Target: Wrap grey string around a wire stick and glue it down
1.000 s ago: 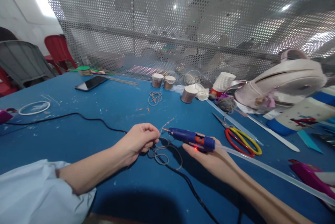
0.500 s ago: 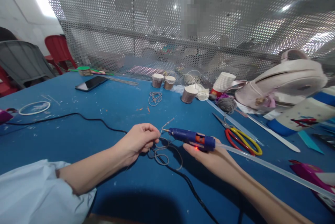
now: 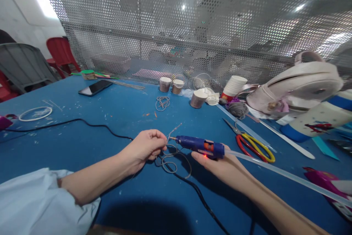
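My left hand (image 3: 150, 144) pinches a thin grey cord (image 3: 169, 172), whose loose loops hang below the fingers over the blue table. A thin twisted strand (image 3: 175, 129) sticks up past the fingertips. My right hand (image 3: 217, 165) is wrapped round a dark blue hot glue gun (image 3: 196, 143) with a small red light lit. Its nozzle points left, right by the left fingertips and the strand; whether it touches is too small to tell. A long clear glue stick (image 3: 275, 169) runs out of the gun's back end.
Red-and-yellow-handled scissors (image 3: 254, 147) lie right of the gun. Behind are a paper-cup stack (image 3: 233, 87), wrapped cups (image 3: 198, 98), grey yarn (image 3: 238, 110) and a pale bag (image 3: 297, 84). A black cable (image 3: 203, 200) crosses the table (image 3: 82, 147). A phone (image 3: 95, 87) lies far left.
The glue gun's nozzle has shifted very slightly left and down, nearer the left fingertips. Both hands keep their grips, and the things on the table stay put.
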The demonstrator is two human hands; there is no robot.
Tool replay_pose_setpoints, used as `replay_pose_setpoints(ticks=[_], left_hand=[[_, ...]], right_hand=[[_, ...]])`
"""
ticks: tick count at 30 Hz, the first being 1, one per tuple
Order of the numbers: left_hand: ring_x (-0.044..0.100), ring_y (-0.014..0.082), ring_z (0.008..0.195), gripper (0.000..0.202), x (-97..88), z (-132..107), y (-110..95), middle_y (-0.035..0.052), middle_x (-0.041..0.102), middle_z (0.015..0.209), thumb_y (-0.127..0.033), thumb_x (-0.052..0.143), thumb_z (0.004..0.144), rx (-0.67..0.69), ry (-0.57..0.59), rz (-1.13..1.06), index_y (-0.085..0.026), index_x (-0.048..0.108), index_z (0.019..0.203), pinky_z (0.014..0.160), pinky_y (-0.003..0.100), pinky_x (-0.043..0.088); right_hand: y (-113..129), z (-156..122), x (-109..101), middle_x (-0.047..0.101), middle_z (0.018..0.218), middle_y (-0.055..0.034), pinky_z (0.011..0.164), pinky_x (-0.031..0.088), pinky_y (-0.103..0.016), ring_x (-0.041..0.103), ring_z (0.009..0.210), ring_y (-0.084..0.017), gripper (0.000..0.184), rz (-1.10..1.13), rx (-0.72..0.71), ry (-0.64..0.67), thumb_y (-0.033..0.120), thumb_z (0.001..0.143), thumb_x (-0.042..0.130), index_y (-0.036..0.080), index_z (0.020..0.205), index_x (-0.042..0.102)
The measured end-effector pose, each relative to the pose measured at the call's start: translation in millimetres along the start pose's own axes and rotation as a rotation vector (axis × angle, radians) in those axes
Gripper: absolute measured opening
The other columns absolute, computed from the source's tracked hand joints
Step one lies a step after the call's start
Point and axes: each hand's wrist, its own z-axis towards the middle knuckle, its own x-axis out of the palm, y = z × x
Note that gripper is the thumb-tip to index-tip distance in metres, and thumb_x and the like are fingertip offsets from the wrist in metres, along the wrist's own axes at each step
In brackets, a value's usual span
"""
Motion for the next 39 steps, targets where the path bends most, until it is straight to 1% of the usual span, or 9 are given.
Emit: replay_pose_setpoints(ticks=[6, 11, 17, 21, 24, 26, 31, 36, 39], left_hand=[[0.028, 0.0005, 0.035, 0.012, 1.3, -0.5, -1.4, -0.0025, 0.056, 0.054, -0.012, 0.058, 0.063, 0.015, -0.004, -0.006, -0.016, 0.049, 0.069, 0.036, 0.017, 0.011], [0.028, 0.0001, 0.034, 0.013, 2.2, -0.8, -2.0, -0.0022, 0.057, 0.054, -0.012, 0.06, 0.062, 0.009, -0.003, -0.009, -0.016, 0.048, 0.068, 0.036, 0.016, 0.011], [0.029, 0.0, 0.034, 0.011, 2.4, -0.7, -1.5, -0.0021, 0.057, 0.054, -0.01, 0.056, 0.061, 0.01, 0.001, -0.013, -0.016, 0.048, 0.067, 0.036, 0.016, 0.011], [0.028, 0.0004, 0.034, 0.013, 1.4, 0.3, 0.1, -0.0021, 0.057, 0.054, -0.01, 0.055, 0.06, 0.009, 0.001, -0.015, -0.016, 0.049, 0.069, 0.036, 0.016, 0.012], [0.029, 0.0009, 0.034, 0.015, 0.6, 0.9, 0.9, -0.002, 0.058, 0.054, -0.01, 0.056, 0.059, 0.008, 0.003, -0.014, -0.017, 0.049, 0.07, 0.036, 0.016, 0.011], [0.029, 0.001, 0.034, 0.016, 0.9, 0.7, 0.6, -0.0019, 0.058, 0.054, -0.008, 0.055, 0.059, 0.009, 0.002, -0.008, -0.017, 0.048, 0.07, 0.036, 0.017, 0.011], [0.028, 0.001, 0.034, 0.017, 3.1, -0.6, -1.4, -0.0023, 0.058, 0.053, -0.008, 0.056, 0.06, 0.0, -0.002, 0.013, -0.018, 0.047, 0.071, 0.036, 0.017, 0.011], [0.028, 0.0009, 0.034, 0.017, 3.0, -0.6, -2.0, -0.0026, 0.058, 0.053, -0.008, 0.056, 0.061, 0.01, -0.002, 0.028, -0.018, 0.046, 0.071, 0.036, 0.017, 0.011], [0.028, 0.0007, 0.034, 0.018, 2.2, -0.1, -1.5, -0.0026, 0.058, 0.054, -0.009, 0.057, 0.061, 0.008, 0.011, 0.024, -0.018, 0.046, 0.072, 0.037, 0.017, 0.011]], right_hand=[[0.0, -1.4, -1.3, 0.044, 0.05, 0.0039, 0.043, 0.029, -0.023, 0.039, 0.047, -0.011, 0.029, -0.023, 0.051, 0.037, 0.046, 0.074, 0.058, 0.019, 0.064, 0.057], [-1.4, -1.6, -0.8, 0.043, 0.05, 0.0042, 0.042, 0.029, -0.022, 0.038, 0.046, -0.01, 0.032, -0.036, 0.021, 0.013, 0.048, 0.076, 0.057, 0.019, 0.064, 0.055], [0.1, -1.9, -0.6, 0.046, 0.051, 0.0033, 0.042, 0.031, -0.022, 0.041, 0.047, -0.011, 0.03, -0.043, 0.065, 0.018, 0.047, 0.074, 0.059, 0.018, 0.067, 0.061], [0.3, -1.8, 0.1, 0.045, 0.049, 0.0033, 0.041, 0.03, -0.022, 0.04, 0.046, -0.011, 0.033, -0.043, 0.055, -0.026, 0.048, 0.073, 0.059, 0.018, 0.06, 0.057], [0.3, -1.4, -0.3, 0.044, 0.049, 0.0035, 0.041, 0.03, -0.021, 0.038, 0.046, -0.01, 0.034, -0.043, 0.028, 0.03, 0.046, 0.075, 0.057, 0.018, 0.056, 0.055], [-0.1, -1.3, -0.4, 0.044, 0.049, 0.0037, 0.041, 0.029, -0.021, 0.038, 0.046, -0.009, 0.033, -0.045, 0.02, 0.047, 0.045, 0.076, 0.058, 0.018, 0.057, 0.055], [-3.1, -1.2, 1.1, 0.046, 0.049, 0.0034, 0.041, 0.03, -0.022, 0.04, 0.046, -0.01, 0.033, -0.051, 0.036, 0.003, 0.048, 0.075, 0.057, 0.018, 0.062, 0.056], [-1.2, -1.5, 0.0, 0.043, 0.05, 0.0043, 0.043, 0.029, -0.022, 0.037, 0.047, -0.009, 0.033, -0.064, 0.01, 0.063, 0.045, 0.077, 0.056, 0.019, 0.058, 0.052], [0.1, -0.3, 0.0, 0.042, 0.049, 0.0041, 0.042, 0.028, -0.022, 0.037, 0.046, -0.009, 0.036, -0.055, 0.021, 0.034, 0.047, 0.078, 0.054, 0.019, 0.056, 0.048]])
